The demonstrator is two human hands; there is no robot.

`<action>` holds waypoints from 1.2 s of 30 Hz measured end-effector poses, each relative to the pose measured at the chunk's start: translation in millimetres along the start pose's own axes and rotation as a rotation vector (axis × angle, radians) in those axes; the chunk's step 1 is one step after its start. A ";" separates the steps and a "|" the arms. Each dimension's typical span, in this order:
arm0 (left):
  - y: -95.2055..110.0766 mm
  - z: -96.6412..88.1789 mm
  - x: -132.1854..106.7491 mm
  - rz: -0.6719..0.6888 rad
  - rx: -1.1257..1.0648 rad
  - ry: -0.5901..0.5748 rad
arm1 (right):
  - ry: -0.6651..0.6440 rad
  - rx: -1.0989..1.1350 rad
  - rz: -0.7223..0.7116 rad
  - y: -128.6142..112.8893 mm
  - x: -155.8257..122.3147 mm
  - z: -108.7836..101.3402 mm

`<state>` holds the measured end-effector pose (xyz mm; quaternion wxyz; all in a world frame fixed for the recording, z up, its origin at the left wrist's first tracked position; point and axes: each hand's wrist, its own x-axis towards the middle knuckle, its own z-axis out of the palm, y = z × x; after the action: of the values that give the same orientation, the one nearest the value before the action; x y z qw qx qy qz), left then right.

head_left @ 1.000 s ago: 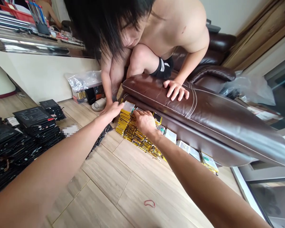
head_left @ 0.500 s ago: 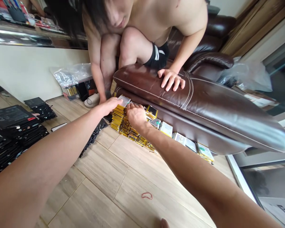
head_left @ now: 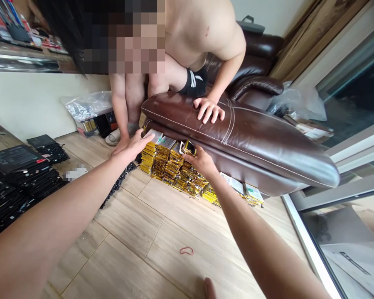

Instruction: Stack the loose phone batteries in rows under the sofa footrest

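Stacks of flat gold-edged packs [head_left: 168,168] stand in a row on the wooden floor against the brown leather sofa [head_left: 252,141]. My left hand [head_left: 134,146] reaches to the left end of the row, fingers stretched out and touching the top pack of the end stack. My right hand [head_left: 201,161] rests on a stack further right, its fingers pinched on a small dark, yellow-rimmed pack [head_left: 188,147]. A person crouches on the sofa, one hand [head_left: 208,109] flat on its arm and the other hand [head_left: 120,145] down on the floor beside my left hand.
Piles of black flat packs [head_left: 21,174] cover the floor at left. A plastic bag with more items [head_left: 87,108] lies by the white wall. A red rubber band [head_left: 186,250] lies on the floorboards. A glass door track [head_left: 302,232] runs along the right.
My right hand has moved right along the stacks and pinched a dark pack. My left hand has let its top pack settle and spread its fingers. The camera shifted right.
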<state>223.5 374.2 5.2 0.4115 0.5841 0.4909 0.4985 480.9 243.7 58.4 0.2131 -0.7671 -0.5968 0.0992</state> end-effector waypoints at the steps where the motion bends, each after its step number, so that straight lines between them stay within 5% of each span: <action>1: 0.2 1.7 -0.4 0.069 0.070 -0.008 | 0.012 0.017 0.008 -2.9 0.1 8.1; 6: 2.7 5.6 -3.5 0.271 0.325 -0.188 | 0.111 -0.033 0.004 -29.8 3.0 29.6; 11: 11.4 15.2 -20.7 0.440 0.515 -0.127 | 0.170 -0.140 -0.093 -40.9 1.1 41.7; 15: 22.9 39.5 -38.5 0.653 0.459 -0.395 | 0.147 -0.089 -0.131 -31.9 1.2 41.8; 21: 26.8 54.3 -28.3 0.627 0.427 -0.481 | 0.105 0.056 -0.243 -10.2 3.8 33.0; 29: 18.0 68.5 -18.8 0.638 0.370 -0.367 | 0.202 0.011 -0.237 -7.8 5.7 48.7; 36: 34.3 56.2 -11.2 0.723 0.565 -0.510 | 0.128 0.137 -0.326 11.7 17.0 42.8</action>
<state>284.2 357.5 27.2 0.1459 0.9072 0.2574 0.2991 478.2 266.5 16.8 0.3154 -0.6486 -0.6905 0.0548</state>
